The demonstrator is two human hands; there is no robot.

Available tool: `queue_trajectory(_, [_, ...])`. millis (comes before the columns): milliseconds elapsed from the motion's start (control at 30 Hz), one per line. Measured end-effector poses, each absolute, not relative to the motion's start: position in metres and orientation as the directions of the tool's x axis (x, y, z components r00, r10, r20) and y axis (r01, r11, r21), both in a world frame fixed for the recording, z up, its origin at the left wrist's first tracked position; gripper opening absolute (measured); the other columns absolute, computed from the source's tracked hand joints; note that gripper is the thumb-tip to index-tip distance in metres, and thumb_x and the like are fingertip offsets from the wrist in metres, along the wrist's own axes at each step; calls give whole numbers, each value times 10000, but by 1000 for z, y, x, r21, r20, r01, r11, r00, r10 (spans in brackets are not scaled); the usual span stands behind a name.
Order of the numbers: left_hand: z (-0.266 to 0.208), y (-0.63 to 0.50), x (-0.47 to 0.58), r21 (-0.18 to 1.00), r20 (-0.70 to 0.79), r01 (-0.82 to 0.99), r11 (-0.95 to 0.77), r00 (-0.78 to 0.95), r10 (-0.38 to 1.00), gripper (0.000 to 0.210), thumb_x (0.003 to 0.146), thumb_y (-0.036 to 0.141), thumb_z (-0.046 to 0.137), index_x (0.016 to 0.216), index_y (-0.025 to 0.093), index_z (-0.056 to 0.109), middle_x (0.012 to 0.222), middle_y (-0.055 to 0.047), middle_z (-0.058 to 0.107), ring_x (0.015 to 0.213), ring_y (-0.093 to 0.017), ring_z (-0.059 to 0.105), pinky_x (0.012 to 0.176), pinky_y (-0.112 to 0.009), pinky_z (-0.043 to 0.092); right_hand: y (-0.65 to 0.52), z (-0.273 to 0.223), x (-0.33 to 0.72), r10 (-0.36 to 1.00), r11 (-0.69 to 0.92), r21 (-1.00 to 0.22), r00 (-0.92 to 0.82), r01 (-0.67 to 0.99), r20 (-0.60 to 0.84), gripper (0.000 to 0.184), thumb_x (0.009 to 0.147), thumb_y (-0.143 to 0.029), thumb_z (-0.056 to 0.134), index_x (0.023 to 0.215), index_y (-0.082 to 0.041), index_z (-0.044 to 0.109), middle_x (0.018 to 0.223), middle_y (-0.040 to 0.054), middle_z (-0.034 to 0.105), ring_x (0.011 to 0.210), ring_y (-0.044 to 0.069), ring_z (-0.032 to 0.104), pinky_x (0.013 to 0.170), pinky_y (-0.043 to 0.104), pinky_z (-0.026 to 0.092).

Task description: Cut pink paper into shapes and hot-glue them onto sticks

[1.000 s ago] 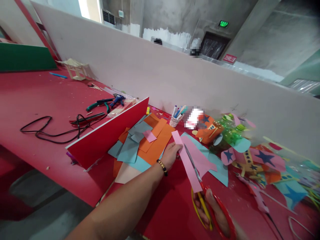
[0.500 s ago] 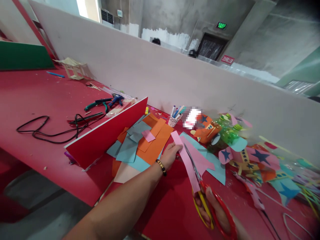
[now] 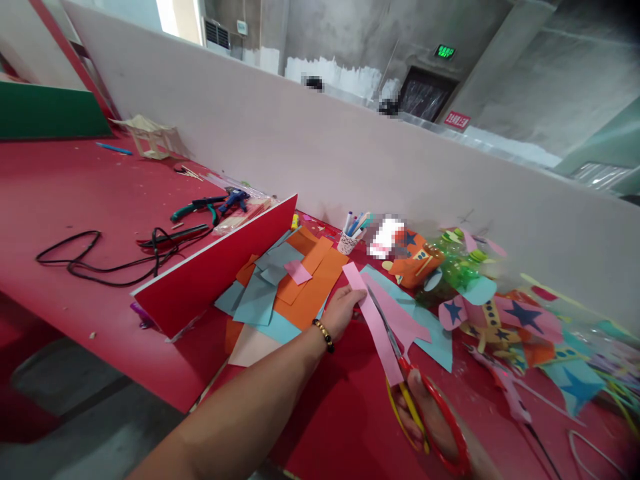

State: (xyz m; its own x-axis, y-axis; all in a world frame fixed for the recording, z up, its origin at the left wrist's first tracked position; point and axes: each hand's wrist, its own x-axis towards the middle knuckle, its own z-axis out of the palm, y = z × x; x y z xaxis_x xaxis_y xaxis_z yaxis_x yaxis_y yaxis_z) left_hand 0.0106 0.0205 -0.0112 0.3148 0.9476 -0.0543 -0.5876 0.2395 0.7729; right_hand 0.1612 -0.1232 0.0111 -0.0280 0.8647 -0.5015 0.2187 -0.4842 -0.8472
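Note:
My left hand (image 3: 345, 308) pinches the upper part of a pink paper strip (image 3: 379, 340), a beaded bracelet on its wrist. In my right hand (image 3: 430, 413) is a pair of scissors (image 3: 411, 400) with one red and one yellow handle, fingers through the loops. The blades lie along the right edge of the strip, pointing up toward my left hand. A wider pink paper piece (image 3: 400, 313) spreads to the right of the blades, above a light blue sheet (image 3: 440, 343). Whether strip and wider piece still join near the blade tips is hard to see.
Orange sheets (image 3: 320, 280) and grey-blue paper pieces lie left of my hand, beside a low red divider (image 3: 215, 280). A pen cup (image 3: 347, 243) stands behind. To the right are green plastic bottles (image 3: 453, 257), star-decorated paper crafts (image 3: 530, 317) and a pink glue gun (image 3: 505, 383).
The scissor handles have drawn slightly closer together. My left hand keeps its hold on the strip, and the whole view has shifted very slightly.

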Motion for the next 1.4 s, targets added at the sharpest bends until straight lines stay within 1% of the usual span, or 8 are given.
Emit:
queue_trajectory(133, [-11,20,11,772,-49,-589,239,320,946,215,713,329,589,617,153,511,510,42,468,425,-63,405,413,-178,324,-123,8,162,885,-446,-862,-30,242,-466,628,684,-828,346,665,-210,456,359,-86,359,273,61,314,299,182,294])
queue_trajectory(333, [-12,20,10,781,-61,-568,259,343,937,199,707,337,589,674,144,551,555,22,512,457,-77,447,433,-186,354,-125,8,164,908,-392,-887,-54,242,-416,578,769,-754,343,636,-200,435,347,-81,347,269,52,288,303,176,267])
queue_trajectory(500, [-9,24,5,772,-78,-607,187,202,976,266,721,404,567,640,170,470,533,42,451,437,-78,422,409,-189,339,-127,3,166,902,-398,-887,-77,233,-425,577,762,-765,335,646,-207,427,351,-86,341,272,57,273,297,182,271])
queue_trajectory(667, [-6,27,4,754,-116,-633,174,132,984,202,681,309,579,626,177,437,530,58,419,443,-64,414,416,-169,325,-131,-2,164,893,-433,-878,-38,205,-449,581,751,-771,349,646,-207,438,358,-85,345,286,53,268,308,177,249])
queue_trajectory(833, [-8,26,7,749,-90,-636,188,183,979,216,670,291,605,607,169,438,521,60,392,433,-53,378,421,-172,310,-132,4,162,875,-475,-861,-4,180,-484,574,720,-766,421,630,-200,448,414,-64,395,349,58,345,366,181,281])
queue_trajectory(1067, [-5,21,8,744,-62,-636,204,239,969,174,688,309,588,663,162,499,556,43,450,467,-66,436,438,-172,343,-126,12,157,833,-553,-810,92,193,-546,597,686,-798,411,675,-206,483,409,-66,399,341,64,351,357,185,254])
queue_trajectory(1233, [-5,22,8,747,-72,-632,205,230,971,170,686,314,588,721,156,535,599,27,494,492,-79,463,461,-190,386,-123,10,154,859,-510,-831,75,220,-507,623,659,-822,408,611,-202,450,383,-74,370,328,63,353,346,181,285])
queue_trajectory(1400, [-7,23,8,753,-71,-624,206,234,970,179,683,326,586,713,158,534,589,29,495,491,-81,463,458,-195,383,-123,8,154,888,-451,-858,22,246,-460,689,700,-827,297,465,-187,396,330,-55,322,294,54,338,329,174,273])
